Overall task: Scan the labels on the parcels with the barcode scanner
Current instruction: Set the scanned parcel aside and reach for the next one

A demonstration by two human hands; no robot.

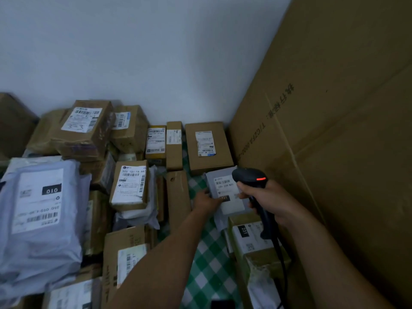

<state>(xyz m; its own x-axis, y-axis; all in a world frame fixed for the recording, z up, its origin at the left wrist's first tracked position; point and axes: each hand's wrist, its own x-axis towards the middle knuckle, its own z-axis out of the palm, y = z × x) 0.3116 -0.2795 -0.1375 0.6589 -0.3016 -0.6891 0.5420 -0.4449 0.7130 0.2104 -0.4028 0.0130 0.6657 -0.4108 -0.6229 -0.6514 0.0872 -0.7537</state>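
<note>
Right hand (270,202): clenched round the grip of the barcode scanner (248,176), whose head tips down over the label and shows a red light on top.
Left hand (206,200): released, fingers stretched flat onto the left edge of the grey parcel (230,205).
Grey parcel: lies label up on the green-checked cloth (211,264), printed 231-239-K01, between the flat brown box (207,161) behind and the box marked 231 (249,238) in front.
Right edge: the tall carton (334,134) stands just beside the scanner hand.
Left edge: a long narrow box (178,197) lies near the left wrist.
Open room: a strip of cloth under the left forearm, between these boxes.
</note>
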